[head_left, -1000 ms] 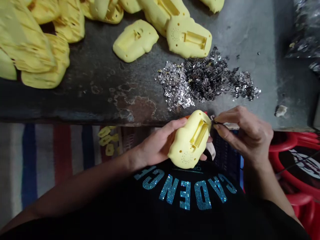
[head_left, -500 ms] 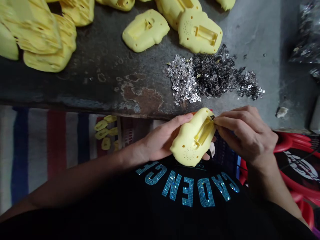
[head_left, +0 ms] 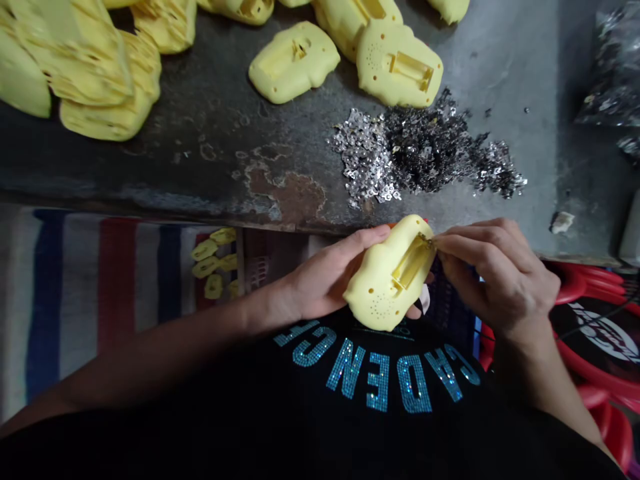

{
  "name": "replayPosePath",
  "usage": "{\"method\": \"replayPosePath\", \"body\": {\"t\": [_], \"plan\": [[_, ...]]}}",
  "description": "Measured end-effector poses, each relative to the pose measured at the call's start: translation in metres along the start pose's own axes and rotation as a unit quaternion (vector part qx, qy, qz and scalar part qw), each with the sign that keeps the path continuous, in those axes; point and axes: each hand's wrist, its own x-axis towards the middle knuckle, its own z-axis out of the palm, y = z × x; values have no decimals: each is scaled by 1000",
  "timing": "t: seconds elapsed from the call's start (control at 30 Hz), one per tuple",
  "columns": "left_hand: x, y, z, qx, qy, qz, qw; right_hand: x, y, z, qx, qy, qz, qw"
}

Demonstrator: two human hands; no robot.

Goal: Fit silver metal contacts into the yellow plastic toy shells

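My left hand point(head_left: 323, 277) is wrapped round a yellow plastic toy housing point(head_left: 377, 277), held tilted in front of the black shirt. Its open battery compartment and a group of small speaker holes face up. At the compartment's upper right end, the pinched fingers of my right hand point(head_left: 500, 277) hold a small metal contact plate point(head_left: 427, 240) against the slot. Fingertips cover part of the plate. Just beyond, on the bench, lies a pile of loose metal contact plates point(head_left: 367, 160), some bright and some dark.
More yellow housings point(head_left: 295, 63) lie on the worn metal bench point(head_left: 210, 173), with a stack of yellow shells point(head_left: 105, 120) at far left. A clear bag of metal pieces point(head_left: 610, 87) sits at right. Red plastic stools point(head_left: 590, 287) stand below the bench's right side.
The contact plate has moved slightly down into the end of the battery compartment, with my right fingers following. My left hand keeps the housing nearly still.
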Motion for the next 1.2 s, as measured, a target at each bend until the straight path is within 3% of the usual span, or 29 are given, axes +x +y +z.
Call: {"method": "replayPosePath", "body": {"t": [0.53,0.67,0.8,0.87,0.93,1.2], "plan": [[-4,-3,-5,-9,-9,1,1000,-9,-9,17,31,52,42,997],[-3,-2,-5,2,-19,4,1000,-5,-8,17,80,72,98,989],[-5,-5,3,63,57,40,996,8,4,8,192,-17,158,969],[-9,-7,7,121,116,70,983,15,9,3,224,-74,157,959],[-14,-9,11,187,139,101,967,19,12,2,223,-93,153,958],[-38,-2,10,401,123,139,897,-4,5,22,224,28,145,963]]}}
